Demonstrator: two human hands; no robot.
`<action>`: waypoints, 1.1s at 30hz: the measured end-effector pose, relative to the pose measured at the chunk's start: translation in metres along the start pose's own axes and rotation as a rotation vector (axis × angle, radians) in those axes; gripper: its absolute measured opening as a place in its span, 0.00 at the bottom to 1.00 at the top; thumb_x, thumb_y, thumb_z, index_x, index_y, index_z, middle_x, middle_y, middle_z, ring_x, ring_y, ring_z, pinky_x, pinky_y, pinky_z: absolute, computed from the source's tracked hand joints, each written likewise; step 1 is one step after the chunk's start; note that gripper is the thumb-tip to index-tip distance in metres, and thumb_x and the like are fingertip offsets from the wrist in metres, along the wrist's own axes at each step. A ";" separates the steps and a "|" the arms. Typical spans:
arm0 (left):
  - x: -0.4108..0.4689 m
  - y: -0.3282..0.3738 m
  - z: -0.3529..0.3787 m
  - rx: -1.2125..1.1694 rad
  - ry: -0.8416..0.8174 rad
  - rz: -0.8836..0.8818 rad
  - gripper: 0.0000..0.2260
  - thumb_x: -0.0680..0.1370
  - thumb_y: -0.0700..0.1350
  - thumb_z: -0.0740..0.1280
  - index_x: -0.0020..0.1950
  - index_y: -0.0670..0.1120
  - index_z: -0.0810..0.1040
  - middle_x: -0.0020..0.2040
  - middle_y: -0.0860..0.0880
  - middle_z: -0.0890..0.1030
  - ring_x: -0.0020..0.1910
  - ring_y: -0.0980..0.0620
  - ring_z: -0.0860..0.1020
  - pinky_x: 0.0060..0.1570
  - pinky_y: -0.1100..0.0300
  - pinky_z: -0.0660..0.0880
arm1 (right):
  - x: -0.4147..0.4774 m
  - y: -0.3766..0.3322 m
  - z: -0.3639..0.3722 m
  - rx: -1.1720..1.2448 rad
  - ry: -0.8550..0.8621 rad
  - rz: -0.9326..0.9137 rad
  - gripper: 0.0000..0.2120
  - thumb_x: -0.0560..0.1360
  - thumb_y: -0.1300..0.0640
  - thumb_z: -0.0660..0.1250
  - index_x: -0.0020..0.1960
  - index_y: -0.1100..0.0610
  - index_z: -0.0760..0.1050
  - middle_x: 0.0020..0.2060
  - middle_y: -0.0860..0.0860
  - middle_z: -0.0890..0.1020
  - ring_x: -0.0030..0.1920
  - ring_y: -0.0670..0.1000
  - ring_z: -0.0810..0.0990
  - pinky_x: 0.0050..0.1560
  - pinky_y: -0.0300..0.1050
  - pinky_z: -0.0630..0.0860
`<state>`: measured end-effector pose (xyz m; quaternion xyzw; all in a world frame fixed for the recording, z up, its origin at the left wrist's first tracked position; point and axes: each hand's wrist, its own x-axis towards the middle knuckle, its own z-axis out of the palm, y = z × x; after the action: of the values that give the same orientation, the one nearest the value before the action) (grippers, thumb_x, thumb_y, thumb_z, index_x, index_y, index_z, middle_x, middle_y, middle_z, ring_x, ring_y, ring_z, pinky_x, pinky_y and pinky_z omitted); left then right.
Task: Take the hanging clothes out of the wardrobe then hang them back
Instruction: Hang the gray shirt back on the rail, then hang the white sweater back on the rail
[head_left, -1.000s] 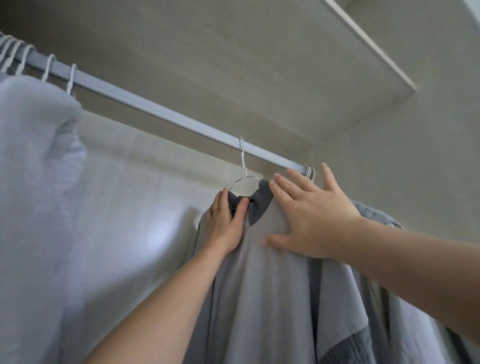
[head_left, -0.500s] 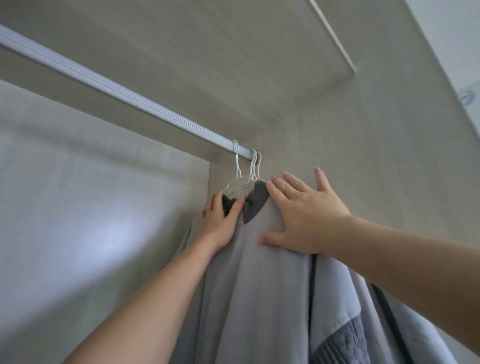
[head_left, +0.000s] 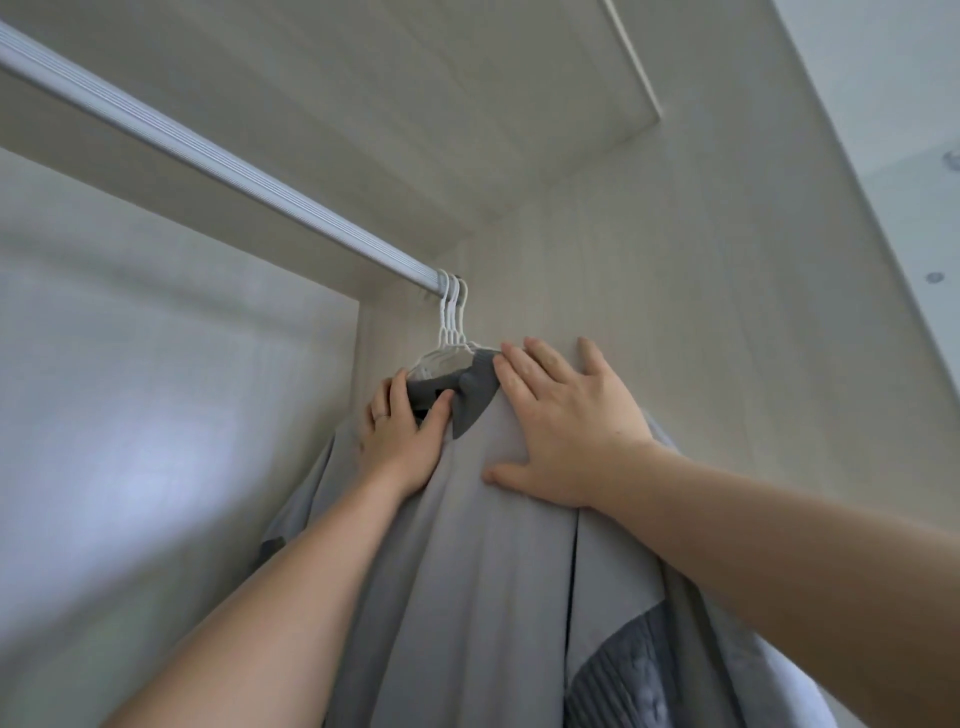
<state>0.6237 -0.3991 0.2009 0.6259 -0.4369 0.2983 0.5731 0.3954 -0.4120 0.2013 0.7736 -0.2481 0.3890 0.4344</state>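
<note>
Hands both rest on the grey garment (head_left: 467, 571): the left hand (head_left: 402, 441) grips its dark collar (head_left: 478, 384) with thumb and fingers, and the right hand (head_left: 566, 431) lies flat and uncurled on the shoulder. It hangs against the wardrobe side wall (head_left: 701, 312), at the end of the rail (head_left: 208, 156). Best to steady the cloth and seat the hook squarely. That wall crowds the right hand; three white hooks (head_left: 451, 306) bunch close and could tangle.

Counted: 1 clothes rail (head_left: 208, 157) | 3 white hanger hooks (head_left: 451, 306) | 2 hands: left hand (head_left: 402, 441), right hand (head_left: 566, 431) | 1 finger ring (head_left: 381, 414) | grey garments (head_left: 467, 571) overlapped, uncountable
</note>
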 end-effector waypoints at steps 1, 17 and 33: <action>-0.003 0.002 -0.001 -0.002 -0.007 -0.021 0.33 0.79 0.67 0.55 0.80 0.55 0.51 0.81 0.53 0.51 0.79 0.47 0.50 0.76 0.47 0.50 | 0.000 -0.001 -0.001 -0.001 -0.002 0.001 0.50 0.71 0.25 0.50 0.80 0.57 0.41 0.80 0.51 0.45 0.79 0.53 0.44 0.74 0.63 0.45; -0.172 0.099 -0.025 -0.015 -0.028 0.246 0.33 0.76 0.68 0.49 0.80 0.58 0.56 0.82 0.52 0.50 0.80 0.49 0.48 0.77 0.43 0.50 | -0.154 0.034 -0.044 0.272 -0.033 0.090 0.35 0.78 0.36 0.52 0.79 0.49 0.49 0.80 0.47 0.51 0.79 0.54 0.46 0.75 0.66 0.43; -0.539 0.224 0.078 -0.059 -0.600 0.553 0.30 0.81 0.63 0.54 0.81 0.55 0.54 0.82 0.52 0.45 0.80 0.48 0.40 0.77 0.41 0.43 | -0.577 0.098 -0.067 0.323 -0.546 0.382 0.37 0.77 0.34 0.49 0.81 0.48 0.42 0.80 0.45 0.45 0.79 0.53 0.41 0.75 0.68 0.46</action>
<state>0.1772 -0.3558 -0.1804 0.5273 -0.7449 0.2325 0.3360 -0.0321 -0.3763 -0.2019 0.8472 -0.4304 0.2764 0.1438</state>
